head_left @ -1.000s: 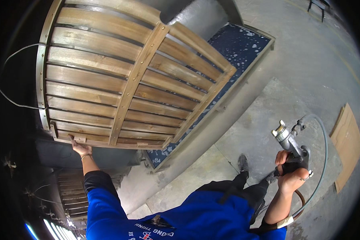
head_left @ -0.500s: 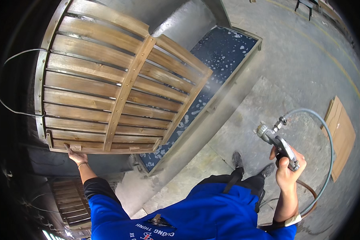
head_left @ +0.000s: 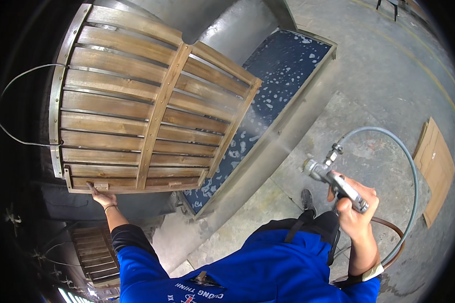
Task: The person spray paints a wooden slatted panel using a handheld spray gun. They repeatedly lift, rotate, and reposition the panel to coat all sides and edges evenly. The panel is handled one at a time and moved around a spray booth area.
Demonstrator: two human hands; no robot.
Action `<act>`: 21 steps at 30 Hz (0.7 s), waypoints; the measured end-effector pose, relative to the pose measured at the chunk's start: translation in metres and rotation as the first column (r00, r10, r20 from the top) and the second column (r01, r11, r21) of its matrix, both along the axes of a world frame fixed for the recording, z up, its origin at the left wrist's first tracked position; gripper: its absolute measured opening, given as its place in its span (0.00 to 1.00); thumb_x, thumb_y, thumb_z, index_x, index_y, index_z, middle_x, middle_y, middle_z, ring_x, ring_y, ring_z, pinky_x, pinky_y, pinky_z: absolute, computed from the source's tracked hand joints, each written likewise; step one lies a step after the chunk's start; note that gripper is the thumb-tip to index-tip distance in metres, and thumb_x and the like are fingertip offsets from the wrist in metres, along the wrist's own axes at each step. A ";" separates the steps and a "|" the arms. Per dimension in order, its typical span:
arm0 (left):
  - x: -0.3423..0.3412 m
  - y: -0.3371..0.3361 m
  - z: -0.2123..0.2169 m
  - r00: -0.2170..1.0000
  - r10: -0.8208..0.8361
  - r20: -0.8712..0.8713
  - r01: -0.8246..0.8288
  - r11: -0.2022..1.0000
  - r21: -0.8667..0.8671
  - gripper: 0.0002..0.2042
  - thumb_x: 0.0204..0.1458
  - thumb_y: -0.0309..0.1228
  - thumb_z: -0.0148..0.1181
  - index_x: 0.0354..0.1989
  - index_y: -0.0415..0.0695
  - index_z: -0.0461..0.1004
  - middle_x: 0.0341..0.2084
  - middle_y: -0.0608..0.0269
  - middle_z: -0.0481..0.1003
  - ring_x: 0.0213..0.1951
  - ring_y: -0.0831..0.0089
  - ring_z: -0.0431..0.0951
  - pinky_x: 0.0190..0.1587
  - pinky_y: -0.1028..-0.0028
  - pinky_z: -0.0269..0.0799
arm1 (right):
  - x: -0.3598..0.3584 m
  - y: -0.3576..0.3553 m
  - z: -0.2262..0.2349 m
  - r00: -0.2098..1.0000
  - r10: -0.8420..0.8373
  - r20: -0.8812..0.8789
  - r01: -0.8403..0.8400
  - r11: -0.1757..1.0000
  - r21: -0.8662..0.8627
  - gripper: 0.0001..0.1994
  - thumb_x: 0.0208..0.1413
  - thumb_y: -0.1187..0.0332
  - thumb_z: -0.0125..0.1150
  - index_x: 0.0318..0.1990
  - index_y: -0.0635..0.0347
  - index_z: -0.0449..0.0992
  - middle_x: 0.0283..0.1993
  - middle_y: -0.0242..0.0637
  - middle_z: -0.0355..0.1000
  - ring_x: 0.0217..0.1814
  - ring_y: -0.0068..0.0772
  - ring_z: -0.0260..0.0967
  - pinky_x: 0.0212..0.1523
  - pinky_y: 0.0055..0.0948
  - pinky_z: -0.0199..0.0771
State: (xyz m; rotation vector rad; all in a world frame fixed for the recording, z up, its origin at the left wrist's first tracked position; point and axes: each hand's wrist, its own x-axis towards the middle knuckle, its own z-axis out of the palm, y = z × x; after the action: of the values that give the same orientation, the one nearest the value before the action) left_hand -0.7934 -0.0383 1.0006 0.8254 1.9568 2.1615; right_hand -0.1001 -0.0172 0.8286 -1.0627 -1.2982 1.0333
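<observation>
A large slatted wooden panel (head_left: 155,116), held together by riveted cross battens, hangs tilted at the left. My left hand (head_left: 104,199) grips its lower edge near the left corner, the hidden fingers apparently behind the wood. At the right, my right hand (head_left: 358,214) is wrapped around the handle of a metal spray gun (head_left: 333,180). The gun's nozzle points left toward the panel, and a pale mist fans out between them. From the gun a grey-blue hose (head_left: 411,161) loops back beside my right forearm.
Behind the panel stands a metal trough (head_left: 308,83) of dark liquid with pale floating patches. Another slatted panel (head_left: 93,255) hangs at the lower left by a wire. Flat cardboard (head_left: 435,171) lies on the concrete floor at the right. A wire loop (head_left: 15,83) extends from the large panel.
My right hand and the spray gun have moved left and slightly nearer to me. The panel has shifted slightly, its right edge now further left, with my left hand still on it.
</observation>
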 end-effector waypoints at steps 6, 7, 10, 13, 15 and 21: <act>-0.001 -0.002 0.004 0.999 -0.020 0.039 0.021 1.000 -0.011 0.34 0.67 0.53 0.38 0.77 0.49 0.47 0.75 0.59 0.48 0.74 0.57 0.50 0.73 0.51 0.48 | -0.014 0.016 -0.005 0.999 0.039 -0.034 -0.040 0.999 -0.011 0.32 0.49 0.50 0.74 0.50 0.73 0.79 0.35 0.46 0.81 0.32 0.29 0.79 0.35 0.25 0.77; 0.000 -0.002 0.004 0.999 -0.018 0.040 0.018 1.000 -0.005 0.34 0.67 0.53 0.38 0.77 0.49 0.47 0.76 0.60 0.48 0.74 0.58 0.50 0.73 0.52 0.48 | -0.012 0.017 -0.008 1.000 0.031 0.000 -0.031 0.998 -0.063 0.31 0.49 0.51 0.74 0.50 0.73 0.79 0.36 0.47 0.82 0.33 0.30 0.79 0.36 0.26 0.77; -0.001 -0.002 0.002 0.999 -0.014 0.035 0.014 1.000 0.002 0.33 0.67 0.52 0.37 0.77 0.49 0.47 0.76 0.61 0.48 0.74 0.58 0.49 0.73 0.52 0.49 | -0.009 0.020 -0.009 0.995 0.046 0.087 -0.032 0.988 -0.151 0.30 0.50 0.53 0.75 0.50 0.74 0.79 0.38 0.48 0.82 0.34 0.32 0.80 0.38 0.28 0.78; -0.002 -0.003 0.001 0.996 -0.052 0.073 0.050 0.998 0.027 0.32 0.68 0.51 0.37 0.77 0.50 0.46 0.76 0.62 0.47 0.74 0.58 0.49 0.73 0.52 0.49 | -0.016 0.022 -0.001 0.995 0.100 0.027 -0.099 0.995 -0.028 0.30 0.50 0.53 0.75 0.50 0.73 0.79 0.35 0.47 0.82 0.33 0.30 0.80 0.36 0.26 0.77; -0.002 -0.004 0.001 0.998 -0.011 0.060 0.011 1.000 -0.009 0.32 0.67 0.50 0.37 0.77 0.52 0.45 0.76 0.62 0.46 0.75 0.58 0.49 0.73 0.51 0.48 | -0.023 0.025 0.007 0.978 0.200 -0.054 -0.199 0.980 0.021 0.31 0.48 0.52 0.76 0.50 0.72 0.79 0.28 0.42 0.79 0.28 0.25 0.77 0.31 0.25 0.76; -0.005 -0.005 0.002 0.996 0.009 0.090 -0.010 1.000 0.012 0.34 0.67 0.52 0.40 0.77 0.48 0.46 0.76 0.62 0.47 0.74 0.57 0.50 0.73 0.51 0.49 | -0.038 0.046 0.010 0.978 0.208 0.020 -0.207 0.978 -0.033 0.29 0.49 0.57 0.77 0.49 0.75 0.79 0.31 0.46 0.80 0.30 0.31 0.79 0.33 0.26 0.76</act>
State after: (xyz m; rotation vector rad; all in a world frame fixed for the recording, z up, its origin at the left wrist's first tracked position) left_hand -0.7980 -0.0432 1.0024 0.7085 1.9103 2.1778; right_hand -0.1382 0.0291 0.8391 -0.9792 -1.4387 1.2033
